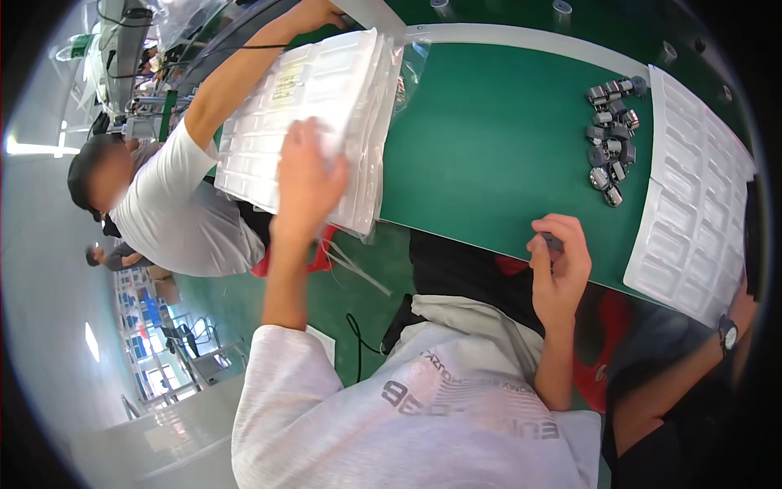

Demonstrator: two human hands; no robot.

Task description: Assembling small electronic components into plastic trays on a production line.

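My left hand (pixel 312 175) is over a stack of white plastic trays (pixel 252 151) with shallow pockets, at the left end of the green table. Its fingers are blurred by motion but look stretched out, the thumb apart, with nothing visible in them. A label with print lies under clear plastic on the stack's top. Near the table's front edge, my right hand (pixel 562 265) is closed around a small dark grey part (pixel 551 241), mostly covered by the fingers. Farther right, several small metal-and-black cylindrical parts (pixel 611 151) lie in a loose cluster.
Another white pocketed tray (pixel 692 196) lies along the right side of the green table (pixel 481 138). Beside it is a co-worker's arm with a wristwatch (pixel 727 332). At the left, a person in a white shirt (pixel 175 200) reaches past the tray stack. A pale rail (pixel 521 34) borders the table's far edge.
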